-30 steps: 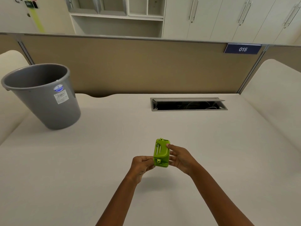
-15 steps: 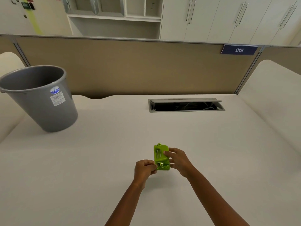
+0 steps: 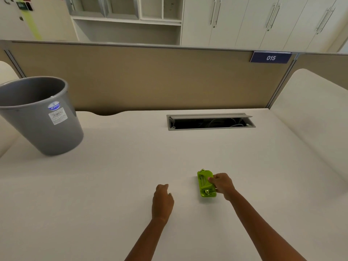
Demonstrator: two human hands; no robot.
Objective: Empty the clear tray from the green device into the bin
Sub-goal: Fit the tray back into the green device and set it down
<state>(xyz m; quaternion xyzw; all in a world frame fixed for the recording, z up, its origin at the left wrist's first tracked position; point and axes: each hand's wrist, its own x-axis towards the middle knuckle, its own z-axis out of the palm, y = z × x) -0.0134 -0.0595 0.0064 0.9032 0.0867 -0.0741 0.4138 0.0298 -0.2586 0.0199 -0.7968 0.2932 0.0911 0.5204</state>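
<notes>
Green device (image 3: 205,183) lies on desk (image 3: 113,185), long axis running near-to-far, far end toward partition (image 3: 150,78). Right hand (image 3: 223,184) grips its right edge. Left hand (image 3: 162,199) apart, fingers curled; whether it holds anything cannot be told.

right hand (image 3: 222,184) grips device (image 3: 204,182), fingers curled. left hand (image 3: 162,201) apart, knuckles up, fingers curled under; contents hidden.
</notes>
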